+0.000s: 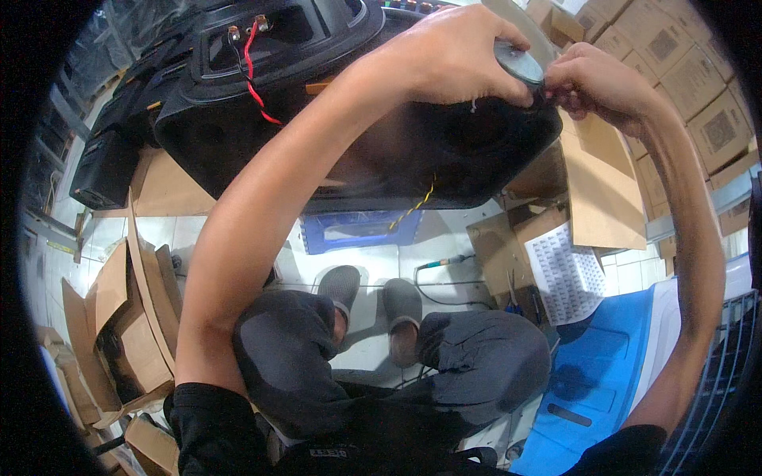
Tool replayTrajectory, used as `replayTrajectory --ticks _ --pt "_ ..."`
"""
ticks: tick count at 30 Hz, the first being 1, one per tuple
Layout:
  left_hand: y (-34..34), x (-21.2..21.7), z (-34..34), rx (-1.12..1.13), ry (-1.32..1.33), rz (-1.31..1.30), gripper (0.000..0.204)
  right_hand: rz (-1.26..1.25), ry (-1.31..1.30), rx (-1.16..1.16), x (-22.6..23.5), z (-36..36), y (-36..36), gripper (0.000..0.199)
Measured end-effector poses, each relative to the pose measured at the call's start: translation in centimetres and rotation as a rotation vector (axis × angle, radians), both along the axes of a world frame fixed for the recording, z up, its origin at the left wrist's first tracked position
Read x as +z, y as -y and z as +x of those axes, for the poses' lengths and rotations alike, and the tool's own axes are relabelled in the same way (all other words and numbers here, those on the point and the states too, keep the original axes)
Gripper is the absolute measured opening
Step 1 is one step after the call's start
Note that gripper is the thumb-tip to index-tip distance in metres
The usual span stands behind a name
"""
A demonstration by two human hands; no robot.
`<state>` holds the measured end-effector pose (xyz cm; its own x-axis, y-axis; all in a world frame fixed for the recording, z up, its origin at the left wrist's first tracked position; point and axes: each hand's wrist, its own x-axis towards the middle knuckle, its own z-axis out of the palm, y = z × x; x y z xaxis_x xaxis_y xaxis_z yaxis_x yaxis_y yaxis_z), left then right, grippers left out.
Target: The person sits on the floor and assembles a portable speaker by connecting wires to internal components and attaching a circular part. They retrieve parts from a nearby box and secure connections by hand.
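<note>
My left hand (468, 59) grips a small round speaker driver (520, 63) with a flat grey metal back, thumb and fingers around its edge. Close against the driver's right side, my right hand (595, 83) has its fingers pinched together; whatever is between them is hidden. Both hands are above the far right end of a black speaker cabinet (373, 186). On the cabinet's left part lies a large black woofer (294, 47), with a twisted red and black wire (252, 71) running from its terminals. A yellow and black twisted wire (413, 213) hangs over the near side.
Under the cabinet is a blue plastic stool (361, 230). A soldering iron (444, 262) rests near a cardboard box (496, 254) and a printed white sheet (563, 274). Opened cartons (119, 317) stand left, stacked cartons (675, 63) far right, a blue plastic surface (591, 365) near right.
</note>
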<state>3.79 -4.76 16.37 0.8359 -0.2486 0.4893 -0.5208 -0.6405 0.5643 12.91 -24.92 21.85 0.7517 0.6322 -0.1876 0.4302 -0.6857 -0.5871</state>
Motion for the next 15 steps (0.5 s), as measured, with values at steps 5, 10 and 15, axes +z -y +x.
replayTrajectory --ticks 5,10,15 --pt "0.1 -1.1 0.9 0.009 0.145 -0.030 0.064 0.007 0.239 0.156 0.5 0.2 2.1 0.027" --pt "-0.2 -0.5 0.2 0.010 -0.031 -0.021 0.057 0.232 0.464 0.279 -1.9 1.0 3.4 0.018" --pt "0.0 0.7 -0.7 -0.026 -0.099 -0.035 0.049 0.345 0.397 0.364 -3.9 3.0 3.4 0.014"
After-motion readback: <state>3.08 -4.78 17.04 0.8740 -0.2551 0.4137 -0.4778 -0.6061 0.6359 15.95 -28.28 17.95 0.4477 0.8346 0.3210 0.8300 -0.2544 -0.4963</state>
